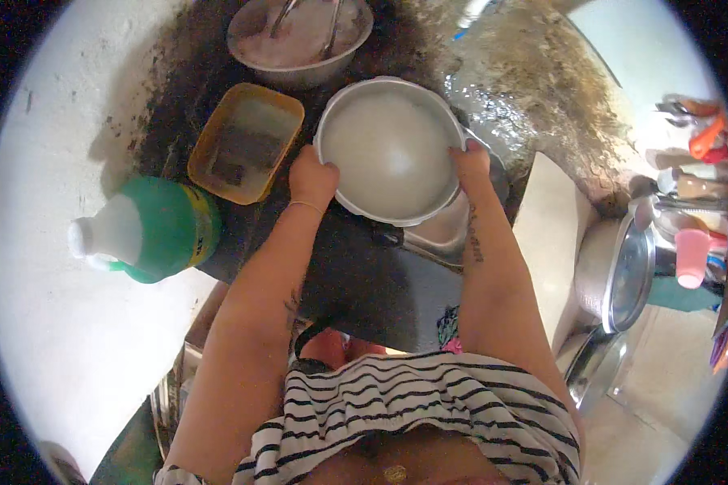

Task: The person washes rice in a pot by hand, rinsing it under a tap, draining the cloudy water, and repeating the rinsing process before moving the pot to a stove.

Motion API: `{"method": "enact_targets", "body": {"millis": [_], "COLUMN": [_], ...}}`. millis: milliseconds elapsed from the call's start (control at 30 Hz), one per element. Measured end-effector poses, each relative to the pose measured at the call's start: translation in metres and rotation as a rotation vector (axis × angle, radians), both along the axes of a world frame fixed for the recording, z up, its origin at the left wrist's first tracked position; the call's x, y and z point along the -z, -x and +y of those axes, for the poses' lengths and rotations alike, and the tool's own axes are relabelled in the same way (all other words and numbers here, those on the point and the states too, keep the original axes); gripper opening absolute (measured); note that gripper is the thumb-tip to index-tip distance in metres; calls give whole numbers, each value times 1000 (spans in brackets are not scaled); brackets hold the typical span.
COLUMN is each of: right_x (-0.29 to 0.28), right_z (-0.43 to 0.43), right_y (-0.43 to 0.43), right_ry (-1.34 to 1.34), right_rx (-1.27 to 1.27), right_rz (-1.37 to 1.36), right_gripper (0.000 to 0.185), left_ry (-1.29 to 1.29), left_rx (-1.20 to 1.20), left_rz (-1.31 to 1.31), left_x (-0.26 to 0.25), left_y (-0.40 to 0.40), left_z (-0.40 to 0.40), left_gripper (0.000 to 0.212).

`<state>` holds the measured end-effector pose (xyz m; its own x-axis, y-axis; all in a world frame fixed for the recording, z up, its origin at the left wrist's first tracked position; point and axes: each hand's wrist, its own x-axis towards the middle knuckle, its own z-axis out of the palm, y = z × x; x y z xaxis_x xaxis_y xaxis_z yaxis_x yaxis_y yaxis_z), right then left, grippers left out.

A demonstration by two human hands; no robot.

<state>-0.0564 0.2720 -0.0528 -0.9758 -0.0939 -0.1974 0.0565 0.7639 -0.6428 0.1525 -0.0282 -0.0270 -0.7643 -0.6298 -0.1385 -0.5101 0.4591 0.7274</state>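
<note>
A round metal pot (324, 130), seen from above, has a pale, whitish inside; I cannot tell whether it is the bare bottom or cloudy liquid. My left hand (313, 179) grips its left rim, thumb over the edge. On the opposite side my right hand (473, 165) has hold of the rim in the same way. The pot is over the dark counter (358, 273) and covers part of a stainless steel sink (443, 233). Left of my left hand lies a rectangular plastic container (273, 179) with an orange rim.
Behind the container, a bowl (303, 76) holds metal utensils. A large green jug (164, 227) with a white cap is at the left. Wet, stained wall (522, 66) rises beyond the sink. At right are a large metal pot (600, 267), a pink cup (691, 257) and hanging utensils.
</note>
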Motion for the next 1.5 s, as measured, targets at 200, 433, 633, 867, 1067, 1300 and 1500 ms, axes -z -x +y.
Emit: {"method": "enact_targets", "body": {"millis": [200, 433, 633, 867, 1067, 1300, 1500], "right_x": [-16, -119, -223, -240, -238, -197, -198], "right_z": [-23, 23, 44, 75, 87, 115, 104], "right_y": [-18, -73, -134, -191, -248, -269, -267], "right_ry": [127, 128, 459, 203, 54, 164, 188], "right_rx": [-10, 122, 152, 77, -49, -73, -139], "right_rz": [190, 224, 103, 157, 158, 45, 31], "right_gripper": [27, 16, 21, 16, 12, 12, 14], "left_ry": [-56, -56, -194, -60, -111, -254, -173], "left_rx": [-37, -7, -20, -64, -140, -206, -316], "left_rz": [173, 215, 323, 372, 128, 210, 329], "left_x": [-1, -107, -203, -238, -219, -204, -188], "left_y": [-16, -39, -77, -148, -222, -273, -285], "left_z": [-25, 7, 36, 70, 97, 138, 155], "left_gripper": [31, 23, 20, 19, 17, 14, 14]}}
